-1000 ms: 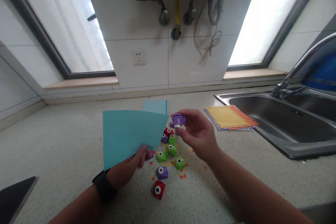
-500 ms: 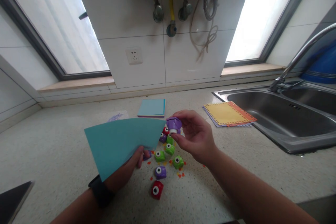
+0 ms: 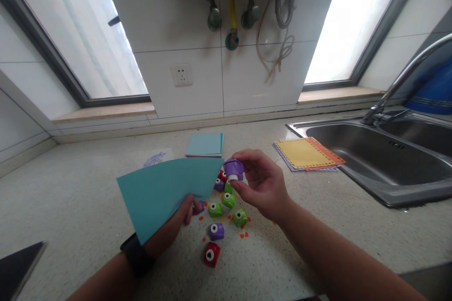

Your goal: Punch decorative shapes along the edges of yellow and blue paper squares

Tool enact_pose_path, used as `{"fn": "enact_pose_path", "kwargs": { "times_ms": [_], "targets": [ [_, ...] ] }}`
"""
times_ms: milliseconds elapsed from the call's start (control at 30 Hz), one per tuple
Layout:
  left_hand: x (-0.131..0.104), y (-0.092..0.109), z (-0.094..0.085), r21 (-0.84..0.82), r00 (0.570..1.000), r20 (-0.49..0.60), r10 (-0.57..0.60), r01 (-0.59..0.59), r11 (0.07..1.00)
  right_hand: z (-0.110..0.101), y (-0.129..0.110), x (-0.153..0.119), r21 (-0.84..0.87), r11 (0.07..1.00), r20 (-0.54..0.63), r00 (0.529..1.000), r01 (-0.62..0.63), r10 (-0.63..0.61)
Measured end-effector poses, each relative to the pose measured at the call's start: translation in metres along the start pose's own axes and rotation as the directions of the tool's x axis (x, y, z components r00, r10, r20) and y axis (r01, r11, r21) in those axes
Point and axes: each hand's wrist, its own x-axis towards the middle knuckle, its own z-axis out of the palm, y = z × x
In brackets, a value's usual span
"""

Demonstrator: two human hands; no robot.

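Observation:
A teal paper sheet [image 3: 165,188] is pinched at its lower edge by my left hand [image 3: 187,210], with the thumb on top. My right hand [image 3: 263,181] grips a purple craft punch [image 3: 233,170] between thumb and fingers, right at the sheet's right corner. Whether the corner sits inside the punch I cannot tell. Below the hands on the counter lie several punches: green ones [image 3: 239,217], a purple one [image 3: 216,231] and a red one [image 3: 211,254]. Small orange and yellow cutouts [image 3: 243,234] are scattered among them.
Behind the sheet is a stack of light blue paper [image 3: 205,144]. Yellow and orange sheets with punched borders [image 3: 303,153] lie beside the steel sink [image 3: 339,150] on the right. Purple scraps [image 3: 154,158] lie at the back left, a dark flat object [image 3: 21,268] at the lower left.
The left end of the teal sheet has dipped slightly and shifted a little to the right. Both hands keep nearly the same place and hold.

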Motion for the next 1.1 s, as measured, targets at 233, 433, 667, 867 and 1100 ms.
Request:
{"fn": "enact_pose_path", "kwargs": {
  "times_ms": [233, 433, 667, 867, 1100],
  "targets": [
    [-0.001, 0.007, -0.001, 0.034, 1.000, -0.010, 0.011, -0.011, 0.999, 0.000, 0.001, 0.001, -0.021, 1.000, -0.012, 1.000, 0.000, 0.000],
    [-0.002, 0.008, -0.001, 0.017, 1.000, -0.001, 0.018, -0.018, 1.000, 0.002, 0.001, 0.000, -0.022, 0.999, -0.020, 0.999, -0.049, 0.049],
    [-0.002, 0.004, 0.000, -0.013, 1.000, 0.023, 0.000, 0.000, 1.000, 0.003, 0.006, -0.001, -0.005, 0.993, 0.027, 0.993, -0.118, 0.118],
    [-0.003, 0.002, -0.003, 0.039, 0.998, 0.057, -0.035, 0.033, 0.999, 0.001, 0.018, -0.002, 0.032, 0.938, 0.092, 0.935, -0.345, 0.341],
    [-0.003, -0.008, -0.009, 0.058, 0.981, 0.164, -0.106, 0.098, 0.994, -0.004, 0.027, 0.000, 0.076, 0.816, 0.155, 0.815, -0.573, 0.558]
  ]
}}
